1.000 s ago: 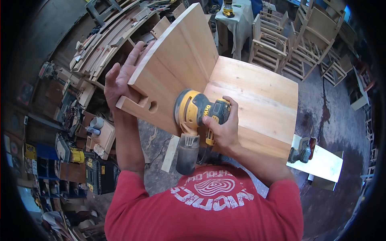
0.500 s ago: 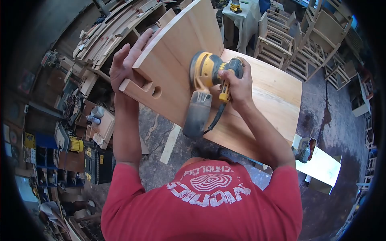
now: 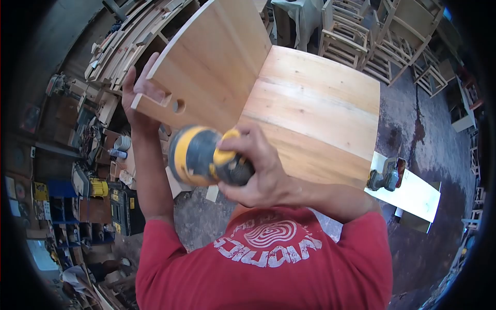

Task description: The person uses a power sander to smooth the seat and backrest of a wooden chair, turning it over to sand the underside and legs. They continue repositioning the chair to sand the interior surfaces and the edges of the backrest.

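My right hand (image 3: 263, 170) is wrapped round a yellow and black random orbital sander (image 3: 199, 155). The sander is tilted, a little blurred, near the lower edge of an upright wooden panel (image 3: 217, 57). That panel has a notch and a round hole at its near left corner, and it meets a second wide wooden panel (image 3: 315, 103) at an angle. Against the back of the upright panel's left end rests my left hand (image 3: 139, 98), its fingers stretched out and thumb apart; part of the palm is hidden behind the wood.
Another power tool (image 3: 387, 175) sits at the right by a white board (image 3: 413, 199). Wooden chair frames (image 3: 346, 39) stand at the back right. Stacked timber strips (image 3: 124, 46) fill the shelf at upper left. A black toolbox (image 3: 126, 209) lies at left, and another person (image 3: 77, 279) is at lower left.
My right hand has brought the sander off the upright panel's face, down and left toward me. The sander has turned. My left hand stays at the panel's edge.
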### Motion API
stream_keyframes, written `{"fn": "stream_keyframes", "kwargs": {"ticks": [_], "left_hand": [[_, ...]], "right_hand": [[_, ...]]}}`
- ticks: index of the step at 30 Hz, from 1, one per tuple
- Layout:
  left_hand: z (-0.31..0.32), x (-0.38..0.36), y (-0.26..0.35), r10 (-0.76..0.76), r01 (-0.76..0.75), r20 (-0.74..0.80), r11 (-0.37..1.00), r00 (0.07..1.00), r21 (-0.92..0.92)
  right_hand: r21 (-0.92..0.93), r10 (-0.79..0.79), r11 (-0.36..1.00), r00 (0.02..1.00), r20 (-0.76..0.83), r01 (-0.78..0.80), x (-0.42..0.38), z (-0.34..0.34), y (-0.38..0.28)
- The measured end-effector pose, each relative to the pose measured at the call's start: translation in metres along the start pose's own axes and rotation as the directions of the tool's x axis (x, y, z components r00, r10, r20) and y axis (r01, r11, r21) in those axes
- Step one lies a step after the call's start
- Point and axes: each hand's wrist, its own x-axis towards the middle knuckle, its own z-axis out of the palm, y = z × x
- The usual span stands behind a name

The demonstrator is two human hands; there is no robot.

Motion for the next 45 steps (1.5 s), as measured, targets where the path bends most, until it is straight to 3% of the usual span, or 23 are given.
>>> {"fn": "stream_keyframes", "kwargs": {"ticks": [1,2,3,6,9,12,15,17,19,21,23,27,30,31,33,34,36,40,42,43,45], "left_hand": [[0.0,-0.01,0.001,0.028,-0.032,-0.107,0.999,0.994,-0.032],[-0.04,-0.014,0.006,-0.015,0.019,0.05,0.997,0.999,-0.08],[-0.059,-0.024,0.008,-0.018,0.022,0.054,0.996,0.998,-0.085],[-0.094,-0.075,0.009,-0.031,0.019,-0.203,0.998,0.979,-0.058],[-0.16,-0.139,0.015,-0.089,0.066,-0.246,0.993,0.965,-0.1],[-0.223,-0.224,0.024,-0.08,0.025,-0.396,0.989,0.915,-0.143],[-0.296,-0.329,0.024,-0.095,-0.015,-0.57,0.983,0.816,-0.185],[-0.327,-0.398,0.01,-0.143,-0.013,-0.709,0.978,0.69,-0.21],[-0.346,-0.462,-0.01,-0.229,0.107,-0.801,0.973,0.554,-0.203],[-0.357,-0.513,-0.033,-0.289,0.123,-0.84,0.957,0.459,-0.262],[-0.371,-0.551,-0.053,-0.323,0.147,-0.855,0.946,0.405,-0.288],[-0.364,-0.553,-0.071,-0.319,0.196,-0.893,0.943,0.316,-0.268],[-0.363,-0.533,-0.074,-0.294,0.204,-0.881,0.951,0.371,-0.231],[-0.364,-0.526,-0.073,-0.29,0.196,-0.889,0.952,0.354,-0.233],[-0.368,-0.516,-0.066,-0.253,0.195,-0.867,0.963,0.429,-0.184],[-0.37,-0.514,-0.061,-0.249,0.192,-0.883,0.964,0.397,-0.185],[-0.372,-0.511,-0.054,-0.17,0.235,-0.886,0.969,0.431,-0.072],[-0.379,-0.519,-0.059,-0.121,0.26,-0.943,0.965,0.309,-0.039],[-0.381,-0.517,-0.066,-0.132,0.273,-0.984,0.957,0.122,-0.095],[-0.383,-0.52,-0.072,-0.126,0.275,-0.986,0.957,0.109,-0.092],[-0.387,-0.51,-0.087,-0.169,0.34,-0.981,0.931,0.09,-0.13]], "right_hand": [[-0.041,0.011,0.999,0.999,0.043,-0.009,-0.012,0.006,-0.006],[-0.051,-0.011,0.999,0.996,0.085,0.016,-0.022,0.015,-0.011],[-0.067,-0.037,0.997,0.991,0.127,0.045,-0.03,0.023,-0.016],[-0.091,-0.076,0.99,0.946,0.315,0.11,-0.05,0.056,-0.023],[-0.096,-0.098,0.985,0.924,0.369,0.142,-0.06,0.106,-0.024],[-0.129,-0.062,0.984,0.914,0.402,0.124,-0.064,0.16,-0.025],[-0.148,-0.031,0.983,0.891,0.453,0.109,-0.076,0.211,-0.019],[-0.133,0.033,0.991,0.892,0.45,0.031,-0.084,0.242,-0.015],[-0.176,0.063,0.984,0.889,0.454,0.02,-0.088,0.263,-0.013],[-0.174,0.153,0.981,0.876,0.457,-0.081,-0.09,0.283,-0.01],[-0.216,0.19,0.972,0.86,0.474,-0.096,-0.092,0.3,-0.006],[-0.223,0.239,0.963,0.858,0.455,-0.15,-0.082,0.323,0.003],[-0.199,0.306,0.949,0.864,0.399,-0.244,-0.074,0.338,0.023],[-0.175,0.367,0.929,0.874,0.32,-0.326,-0.067,0.341,0.034],[-0.145,0.453,0.889,0.879,0.149,-0.434,-0.058,0.35,0.068],[-0.146,0.472,0.876,0.88,0.054,-0.461,-0.052,0.355,0.092],[-0.169,0.568,0.798,0.816,-0.111,-0.578,-0.029,0.353,0.127],[-0.163,0.599,0.705,0.703,-0.385,-0.69,0.005,0.331,0.243],[-0.174,0.68,0.545,0.554,-0.479,-0.82,0.023,0.31,0.285],[-0.225,0.687,0.441,0.488,-0.537,-0.869,0.031,0.3,0.296],[-0.155,0.7,0.342,0.361,-0.617,-0.927,0.042,0.277,0.322]]}}
